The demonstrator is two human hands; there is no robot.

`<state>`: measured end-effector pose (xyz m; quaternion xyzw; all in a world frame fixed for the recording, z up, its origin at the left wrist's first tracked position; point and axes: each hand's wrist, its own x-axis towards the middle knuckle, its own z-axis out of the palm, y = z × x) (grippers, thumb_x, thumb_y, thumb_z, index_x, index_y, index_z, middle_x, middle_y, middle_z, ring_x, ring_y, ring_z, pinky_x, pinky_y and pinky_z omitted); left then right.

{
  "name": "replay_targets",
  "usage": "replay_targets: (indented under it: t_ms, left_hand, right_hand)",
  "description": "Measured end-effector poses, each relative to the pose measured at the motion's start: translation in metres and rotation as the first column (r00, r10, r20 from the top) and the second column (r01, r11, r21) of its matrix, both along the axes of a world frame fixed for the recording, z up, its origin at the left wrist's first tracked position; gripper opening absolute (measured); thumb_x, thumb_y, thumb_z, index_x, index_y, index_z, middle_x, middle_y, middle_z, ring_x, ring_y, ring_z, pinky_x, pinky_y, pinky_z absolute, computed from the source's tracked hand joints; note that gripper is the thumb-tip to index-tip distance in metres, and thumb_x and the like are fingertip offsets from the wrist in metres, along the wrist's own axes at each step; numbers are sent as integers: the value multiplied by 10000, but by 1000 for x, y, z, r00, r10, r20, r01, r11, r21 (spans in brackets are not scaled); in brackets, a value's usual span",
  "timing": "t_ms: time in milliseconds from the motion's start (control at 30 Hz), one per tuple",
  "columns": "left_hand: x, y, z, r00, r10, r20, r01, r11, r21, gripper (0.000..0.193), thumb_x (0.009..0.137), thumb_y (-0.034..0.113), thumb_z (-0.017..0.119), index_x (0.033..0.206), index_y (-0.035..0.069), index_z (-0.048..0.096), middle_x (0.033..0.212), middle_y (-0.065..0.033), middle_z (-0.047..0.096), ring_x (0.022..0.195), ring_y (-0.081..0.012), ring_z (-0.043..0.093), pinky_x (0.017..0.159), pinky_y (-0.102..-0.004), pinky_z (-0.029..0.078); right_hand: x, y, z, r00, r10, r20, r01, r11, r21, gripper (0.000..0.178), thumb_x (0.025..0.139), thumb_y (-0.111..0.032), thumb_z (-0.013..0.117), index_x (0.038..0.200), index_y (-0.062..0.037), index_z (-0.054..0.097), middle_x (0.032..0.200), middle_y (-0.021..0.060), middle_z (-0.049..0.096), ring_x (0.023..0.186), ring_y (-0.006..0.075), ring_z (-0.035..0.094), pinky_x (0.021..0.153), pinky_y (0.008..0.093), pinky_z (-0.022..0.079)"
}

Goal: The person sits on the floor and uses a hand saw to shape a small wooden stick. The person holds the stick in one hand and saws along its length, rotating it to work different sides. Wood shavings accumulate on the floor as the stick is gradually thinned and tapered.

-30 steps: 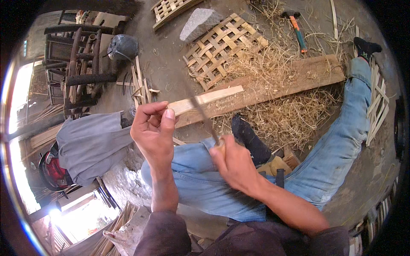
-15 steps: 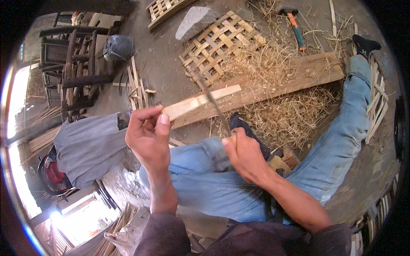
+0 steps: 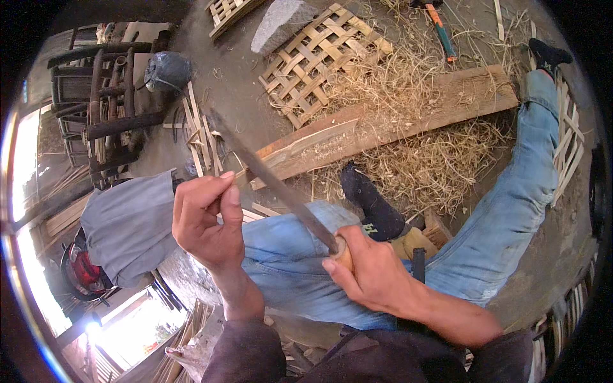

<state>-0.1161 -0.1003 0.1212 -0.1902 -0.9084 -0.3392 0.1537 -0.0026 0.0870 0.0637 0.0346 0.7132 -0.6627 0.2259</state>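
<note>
My left hand (image 3: 207, 220) pinches the near end of a flat bamboo strip (image 3: 319, 133) between thumb and fingertips. The strip points away to the right, above a wooden plank. My right hand (image 3: 377, 271) is closed round the light wooden handle of a knife (image 3: 284, 191). Its long dark blade slants up and left, passing in front of the strip close to my left fingertips. Whether the blade touches the strip I cannot tell.
The plank (image 3: 447, 105) lies across curly shavings (image 3: 440, 172) beside my outstretched leg. Beyond it are a woven bamboo panel (image 3: 325, 60), a grey stone (image 3: 281, 25) and a hammer (image 3: 440, 32). Loose strips (image 3: 199, 131) and a dark wooden chair (image 3: 105, 96) are at left.
The knife has come back toward me and left, its blade now nearer my left hand. The strip has turned, showing a browner face instead of its pale one.
</note>
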Motion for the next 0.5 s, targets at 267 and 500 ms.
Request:
replay_targets:
  t_ms: [267, 500]
  left_hand:
    - [-2, 0, 0, 1000, -17, 13, 17, 999, -28, 179, 823, -58, 663, 998, -20, 669, 962, -87, 574, 805, -96, 569, 641, -181, 493]
    - [-4, -2, -2, 967, 136, 215, -167, 977, 133, 166, 860, 16, 550, 996, -44, 624, 948, -75, 559, 869, -122, 551, 773, -244, 465]
  right_hand:
    - [-4, 2, -52, 994, -71, 88, 57, 987, 153, 432, 935, -336, 543, 1057, 73, 469, 774, 320, 622, 778, 504, 625, 713, 560, 496]
    - [4, 12, -125, 903, -318, 289, 293, 947, 129, 443, 937, -387, 549, 987, 53, 522, 782, 241, 650, 719, 366, 669, 637, 446, 519]
